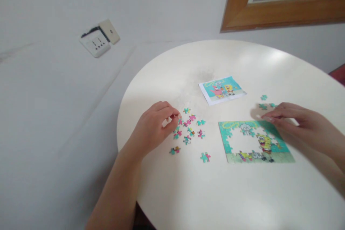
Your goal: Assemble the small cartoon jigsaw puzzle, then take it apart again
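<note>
A jigsaw puzzle (pixel 231 156) lies partly assembled, its border joined around a bare gap, with a yellow cartoon figure on the right side. To its left several loose puzzle pieces (pixel 201 133) in teal and pink are scattered. My left hand (pixel 156 124) is at the far left of these, thumb and forefinger pinched on a small puzzle piece (pixel 180 116). Over the puzzle's upper right edge hovers my right hand (pixel 302 122), its fingertips closed together; whatever they hold is hidden. A few teal puzzle pieces (pixel 263 106) lie just beyond it.
A printed reference picture (pixel 222 90) of the cartoon scene lies behind the puzzle on the round white table (pixel 178 190). The wall with a socket (pixel 97 43) runs close along the table's left side. A wood-framed window (pixel 269 14) is at the back right.
</note>
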{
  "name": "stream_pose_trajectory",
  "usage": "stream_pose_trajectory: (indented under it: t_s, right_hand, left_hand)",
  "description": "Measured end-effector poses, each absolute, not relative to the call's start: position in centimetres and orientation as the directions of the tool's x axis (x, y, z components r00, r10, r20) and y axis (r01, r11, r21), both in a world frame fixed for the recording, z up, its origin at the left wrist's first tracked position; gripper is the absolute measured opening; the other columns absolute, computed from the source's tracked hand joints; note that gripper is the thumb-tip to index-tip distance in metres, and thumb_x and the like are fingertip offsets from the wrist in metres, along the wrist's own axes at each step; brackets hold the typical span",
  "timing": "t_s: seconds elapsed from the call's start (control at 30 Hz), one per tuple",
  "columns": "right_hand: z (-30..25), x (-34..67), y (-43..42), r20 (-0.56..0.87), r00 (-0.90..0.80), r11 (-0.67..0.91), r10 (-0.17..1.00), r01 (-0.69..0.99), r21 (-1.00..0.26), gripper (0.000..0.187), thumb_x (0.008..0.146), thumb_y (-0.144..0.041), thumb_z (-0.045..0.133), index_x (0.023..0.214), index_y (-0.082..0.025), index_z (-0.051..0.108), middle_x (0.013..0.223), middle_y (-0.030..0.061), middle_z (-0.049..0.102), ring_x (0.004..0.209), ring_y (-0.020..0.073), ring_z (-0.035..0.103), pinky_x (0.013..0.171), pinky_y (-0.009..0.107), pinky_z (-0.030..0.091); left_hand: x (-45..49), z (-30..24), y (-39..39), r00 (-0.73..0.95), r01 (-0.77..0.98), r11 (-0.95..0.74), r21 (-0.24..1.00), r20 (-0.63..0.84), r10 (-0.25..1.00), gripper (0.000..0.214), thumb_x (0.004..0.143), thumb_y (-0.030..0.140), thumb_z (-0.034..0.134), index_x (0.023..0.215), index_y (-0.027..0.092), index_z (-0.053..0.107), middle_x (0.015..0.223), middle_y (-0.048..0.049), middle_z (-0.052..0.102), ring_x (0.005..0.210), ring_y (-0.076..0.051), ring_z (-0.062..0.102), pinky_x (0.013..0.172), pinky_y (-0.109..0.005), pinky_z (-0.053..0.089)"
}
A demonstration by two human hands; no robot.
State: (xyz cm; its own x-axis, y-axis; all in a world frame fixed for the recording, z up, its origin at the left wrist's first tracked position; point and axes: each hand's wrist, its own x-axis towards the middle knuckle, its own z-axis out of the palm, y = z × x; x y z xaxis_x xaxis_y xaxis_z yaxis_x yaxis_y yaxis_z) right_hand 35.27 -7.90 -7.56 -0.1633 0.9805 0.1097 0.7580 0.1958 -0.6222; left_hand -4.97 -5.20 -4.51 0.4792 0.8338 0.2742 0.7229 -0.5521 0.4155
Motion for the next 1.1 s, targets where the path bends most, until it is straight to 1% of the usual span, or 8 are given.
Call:
stream_pose_trajectory:
  t_s: [0.1,0.23,0.5,0.6,0.73,0.8,0.93,1.1]
  right_hand:
    - [-7.4,35.1,-8.0,0.107,-0.158,0.190,0.982,0.759,-0.622,0.018,0.086,-0.037,0.055,0.089,-0.027,0.071,0.097,0.0049,0.067,0.091,0.0232,0.063,0.076,0.035,0.048]
    - [-7.1,34.9,-8.0,0.098,-0.159,0.185,0.982,0.756,-0.628,0.019,0.086,-0.040,0.057,0.088,-0.027,0.071,0.096,0.0057,0.066,0.090,0.0235,0.063,0.075,0.035,0.049]
    - [-6.9,34.9,-8.1,0.111,-0.150,0.186,0.982,0.746,-0.639,0.032,0.084,-0.053,0.056,0.087,-0.026,0.073,0.096,0.0093,0.067,0.092,0.0264,0.063,0.073,0.036,0.051]
    - [-6.8,35.2,-8.1,0.118,-0.169,0.205,0.979,0.755,-0.622,0.029,0.086,-0.050,0.055,0.089,-0.028,0.072,0.097,0.0085,0.067,0.092,0.0253,0.063,0.072,0.035,0.051]
    - [-6.9,35.4,-8.2,0.109,-0.210,0.232,0.972,0.755,-0.613,0.023,0.088,-0.044,0.056,0.091,-0.029,0.072,0.098,0.0072,0.066,0.092,0.0240,0.063,0.075,0.035,0.050]
    - [-6.9,35.4,-8.2,0.095,-0.224,0.233,0.970,0.747,-0.622,0.022,0.088,-0.043,0.056,0.092,-0.029,0.072,0.099,0.0073,0.066,0.093,0.0241,0.062,0.076,0.036,0.051]
    - [-6.9,35.1,-8.3,0.079,-0.242,0.236,0.967,0.732,-0.640,0.023,0.088,-0.042,0.056,0.093,-0.028,0.073,0.099,0.0082,0.066,0.093,0.0244,0.062,0.077,0.036,0.051]
    - [-6.6,35.0,-8.4,0.129,-0.284,0.298,0.950,0.707,-0.641,0.022,0.089,-0.039,0.055,0.094,-0.027,0.073,0.097,0.0079,0.066,0.091,0.0223,0.062,0.079,0.035,0.049]
  left_hand:
    - [-5.1,-4.4,-5.2,0.463,0.731,-0.541,0.415,0.280,0.841,0.017,0.091,0.021,0.050,0.089,0.017,0.066,0.084,-0.0030,0.062,0.082,-0.016,0.057,0.077,-0.029,0.045]
    - [-5.0,-4.3,-5.3,0.466,0.726,-0.539,0.428,0.271,0.842,0.017,0.091,0.020,0.049,0.087,0.017,0.066,0.084,-0.0028,0.062,0.082,-0.016,0.057,0.078,-0.029,0.046]
    - [-5.0,-4.5,-5.4,0.459,0.751,-0.525,0.401,0.255,0.851,0.018,0.092,0.023,0.048,0.088,0.018,0.065,0.086,-0.0032,0.063,0.085,-0.017,0.058,0.080,-0.030,0.046]
    - [-4.9,-4.7,-5.2,0.454,0.769,-0.523,0.368,0.261,0.852,0.018,0.092,0.022,0.048,0.091,0.019,0.066,0.088,-0.0035,0.062,0.087,-0.017,0.057,0.083,-0.032,0.046]
    - [-4.2,-5.6,-4.6,0.403,0.833,-0.486,0.266,0.312,0.860,0.023,0.091,0.024,0.051,0.108,0.019,0.065,0.096,-0.0054,0.058,0.095,-0.021,0.054,0.090,-0.039,0.045]
    - [-3.7,-6.2,-4.2,0.378,0.861,-0.452,0.233,0.302,0.875,0.028,0.091,0.027,0.053,0.114,0.018,0.064,0.099,-0.0067,0.056,0.098,-0.024,0.051,0.093,-0.043,0.044]
    - [-2.8,-7.0,-3.6,0.357,0.887,-0.412,0.210,0.255,0.898,0.030,0.091,0.032,0.055,0.116,0.018,0.061,0.105,-0.0080,0.054,0.104,-0.026,0.048,0.097,-0.046,0.042]
    - [-2.0,-7.0,-3.4,0.354,0.891,-0.402,0.213,0.231,0.906,0.021,0.091,0.027,0.055,0.109,0.018,0.061,0.104,-0.0078,0.055,0.104,-0.026,0.048,0.096,-0.047,0.042]
